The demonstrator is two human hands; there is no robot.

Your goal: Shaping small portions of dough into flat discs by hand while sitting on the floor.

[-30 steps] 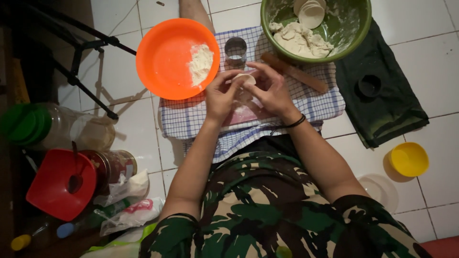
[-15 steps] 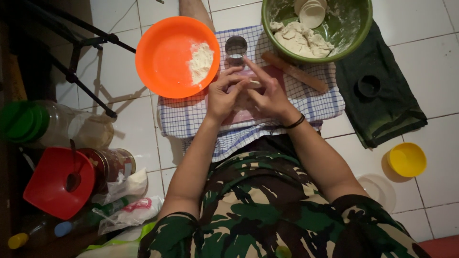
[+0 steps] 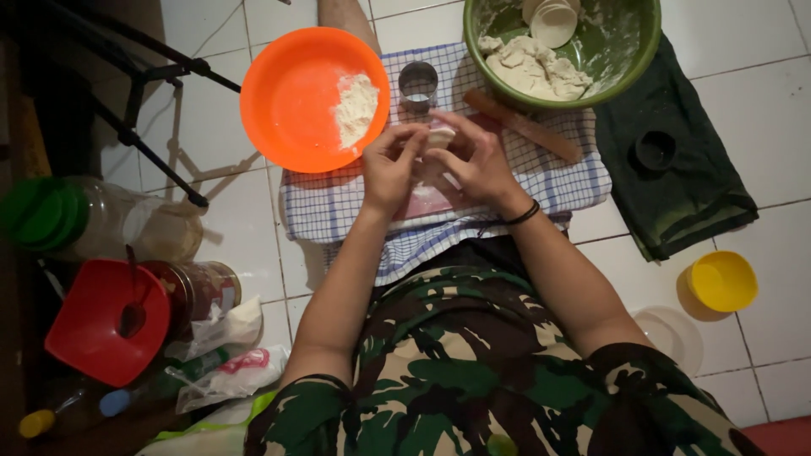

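Both forearms bare, extended from 6 o'clock toward 12, converging at centre. Left hand: fingers curled, thumb and fingertips pinched inward toward 3 o'clock. Right hand: fingers bent, tips meeting left hand's tips. Black band on right wrist. Hands touching at fingertips.

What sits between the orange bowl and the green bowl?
In the head view, a small metal ring cutter stands on the checked cloth between the orange bowl and the green bowl.
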